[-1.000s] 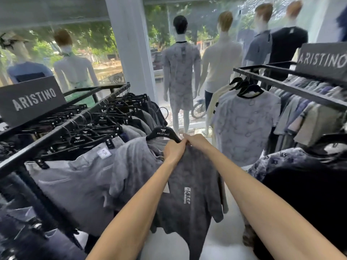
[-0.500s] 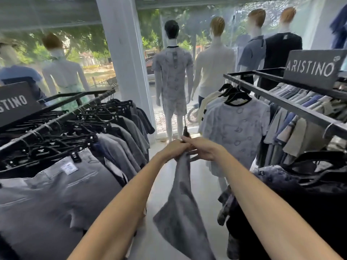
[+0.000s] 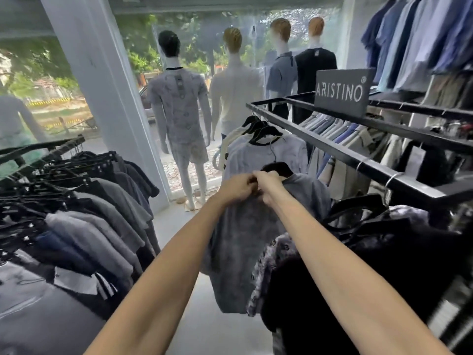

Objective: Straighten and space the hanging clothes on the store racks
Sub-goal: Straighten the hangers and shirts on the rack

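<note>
A grey patterned T-shirt on a black hanger hangs in the air in the aisle, held up in front of the right rack. My left hand and my right hand are side by side, both closed on the shirt's neck at the hanger. The hanger's hook is hidden, so I cannot tell whether it rests on the rail. Just behind hangs a pale grey T-shirt at the rail's far end. Dark and patterned shirts hang to the right of the held one.
The left rack carries several grey and dark garments on black hangers. A white pillar stands between the racks' far ends. Several mannequins line the window. An ARISTINO sign sits on the right rack. The floor of the aisle runs between racks.
The grey T-shirt came off the left rack, swung across the aisle, and now faces me by the right rack. Both hands stayed on its neck, and my view turned right.
</note>
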